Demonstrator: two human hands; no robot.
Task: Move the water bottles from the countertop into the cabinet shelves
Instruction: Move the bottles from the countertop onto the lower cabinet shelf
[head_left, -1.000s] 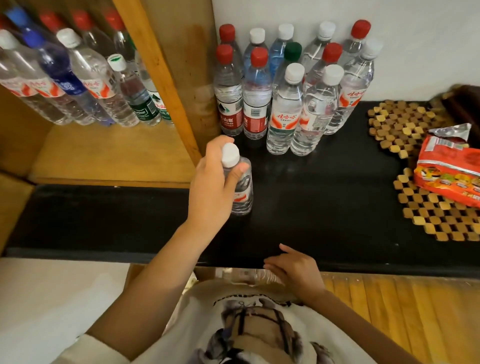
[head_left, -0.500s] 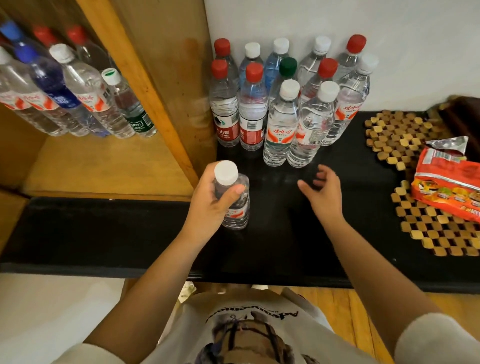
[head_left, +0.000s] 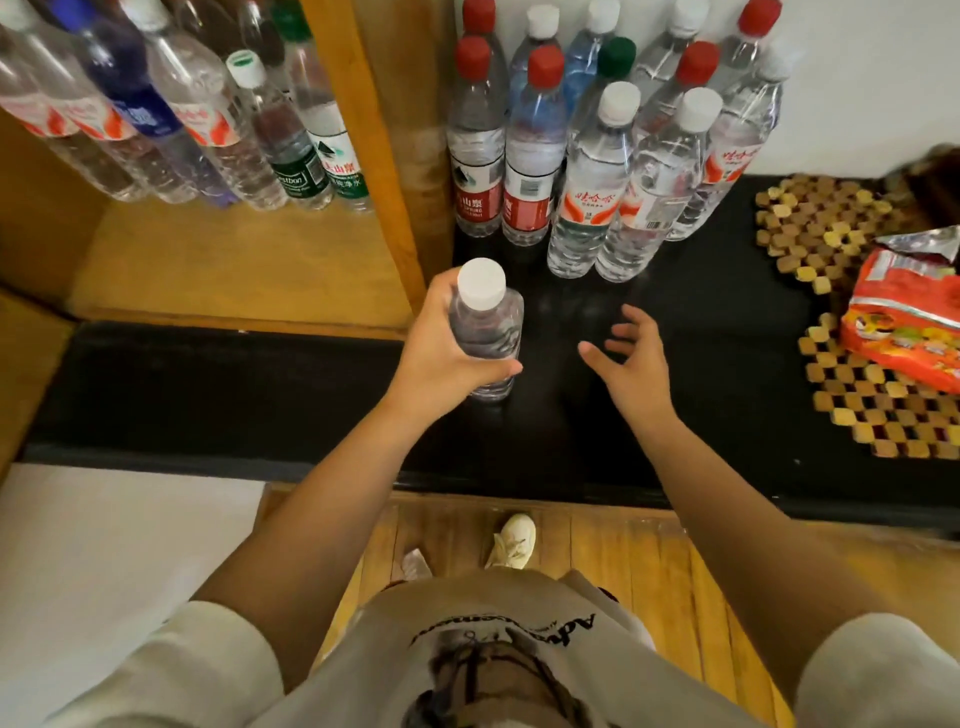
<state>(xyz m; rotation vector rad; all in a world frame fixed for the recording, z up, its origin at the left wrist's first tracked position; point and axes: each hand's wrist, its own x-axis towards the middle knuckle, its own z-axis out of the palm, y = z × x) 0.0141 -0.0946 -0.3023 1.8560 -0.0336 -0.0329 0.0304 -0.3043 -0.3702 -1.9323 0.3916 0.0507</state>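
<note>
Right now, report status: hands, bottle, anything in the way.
Left hand grips white-capped bottle above countertop. Right hand open, empty. Shelf front bare; cabinet post beside the path.

The bottles (head_left: 587, 171) at the countertop's back edge are clear, glossy plastic with smooth plastic caps and shiny printed labels. The countertop (head_left: 208, 395) looks black and smooth with a faint sheen. The cabinet shelf (head_left: 244, 265) is matt yellowish wood. At the right edge lie a woven wooden-block mat (head_left: 821, 218) and a glossy foil-like packet (head_left: 909, 322).
</note>
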